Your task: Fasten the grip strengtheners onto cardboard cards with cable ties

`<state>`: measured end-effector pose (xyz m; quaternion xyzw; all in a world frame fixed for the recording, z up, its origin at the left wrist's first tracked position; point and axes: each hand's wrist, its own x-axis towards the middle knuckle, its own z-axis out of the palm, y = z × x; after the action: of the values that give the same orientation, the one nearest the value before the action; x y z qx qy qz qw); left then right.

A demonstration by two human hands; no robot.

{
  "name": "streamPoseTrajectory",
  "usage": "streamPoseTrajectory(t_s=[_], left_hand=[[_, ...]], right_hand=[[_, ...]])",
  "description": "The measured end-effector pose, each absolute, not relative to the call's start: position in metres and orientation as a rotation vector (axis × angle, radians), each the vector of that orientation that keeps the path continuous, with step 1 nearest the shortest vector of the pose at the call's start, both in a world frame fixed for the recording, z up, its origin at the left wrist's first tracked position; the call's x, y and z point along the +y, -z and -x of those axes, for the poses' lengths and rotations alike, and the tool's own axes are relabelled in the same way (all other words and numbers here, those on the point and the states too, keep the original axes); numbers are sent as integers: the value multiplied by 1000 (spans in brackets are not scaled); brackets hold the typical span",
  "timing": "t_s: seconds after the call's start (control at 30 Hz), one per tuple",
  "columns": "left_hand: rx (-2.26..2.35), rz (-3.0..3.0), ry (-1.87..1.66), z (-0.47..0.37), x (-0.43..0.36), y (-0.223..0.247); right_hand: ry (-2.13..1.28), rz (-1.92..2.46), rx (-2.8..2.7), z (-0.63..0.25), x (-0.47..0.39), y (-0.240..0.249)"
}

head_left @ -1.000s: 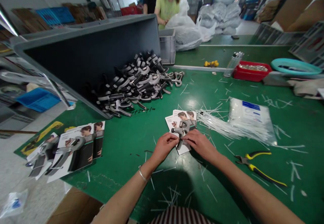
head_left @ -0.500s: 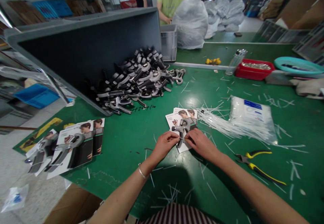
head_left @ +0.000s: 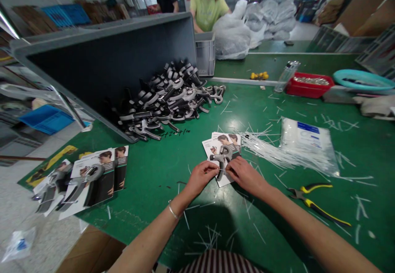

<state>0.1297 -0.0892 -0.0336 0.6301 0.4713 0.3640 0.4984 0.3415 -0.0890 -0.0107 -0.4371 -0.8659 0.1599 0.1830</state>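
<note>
A grey hand grip strengthener lies on a printed backing card, with more cards beneath. My left hand pinches one end of a thin white cable tie that crosses the gripper's lower handle. On the other side, my right hand is closed on the tie's other part, with its fingertips partly hidden behind its knuckles. Just right of the card, a bunch of loose white cable ties spills from a clear plastic bag.
A tipped grey crate spills a heap of hand grip strengtheners. Carded ones lie at the left edge. Yellow-handled pliers rest right; a red tray stands behind. Across the table is a co-worker in a yellow-green shirt.
My hands stay almost in place at the cable tie. Behind the table, the big plastic bag has sunk lower, and the person in black shows more. The view has shifted slightly.
</note>
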Motion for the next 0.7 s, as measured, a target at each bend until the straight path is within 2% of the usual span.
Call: streamPoseTrajectory(t_s=[0.2, 0.47, 0.6, 0.7], left_hand=[[1128, -1587, -839, -132, -88, 28], [1232, -2006, -703, -131, -90, 12], [1234, -2049, -589, -130, -89, -1], [1281, -2042, -633, -132, -90, -7]], right_hand=[[-451, 1252, -2447, -339, -91, 9], [-502, 1257, -2362, -330, -92, 6], [-521, 1248, -2360, -326, -94, 6], [-526, 1243, -2332, -327, -96, 8]])
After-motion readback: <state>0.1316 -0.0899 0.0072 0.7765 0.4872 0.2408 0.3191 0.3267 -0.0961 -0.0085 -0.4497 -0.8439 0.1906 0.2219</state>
